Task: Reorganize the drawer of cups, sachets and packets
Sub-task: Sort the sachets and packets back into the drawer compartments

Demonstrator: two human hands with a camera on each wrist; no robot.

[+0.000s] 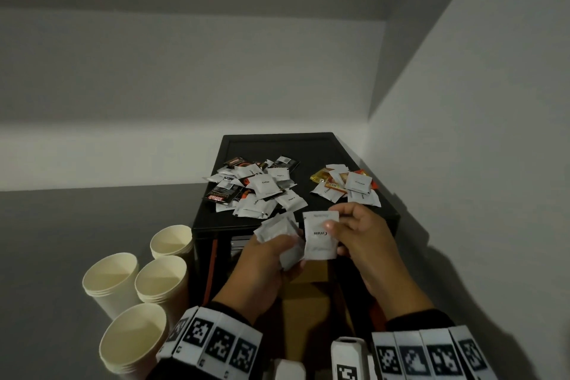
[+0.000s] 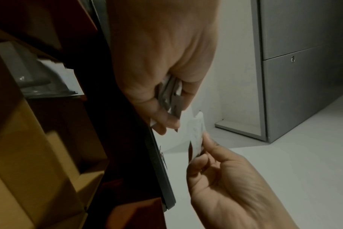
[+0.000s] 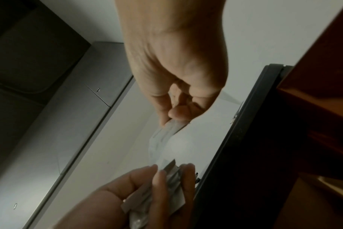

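Left hand round sachets, their print hidden.

white "cream" sachet upright, beside fanned white sachets; more heaped behind

Your left hand covers most of its bunched sachets, their print unreadable; small lettering on the tabletop sachets blurs (too small), and the open drawer lies largely hidden beneath both wrists.
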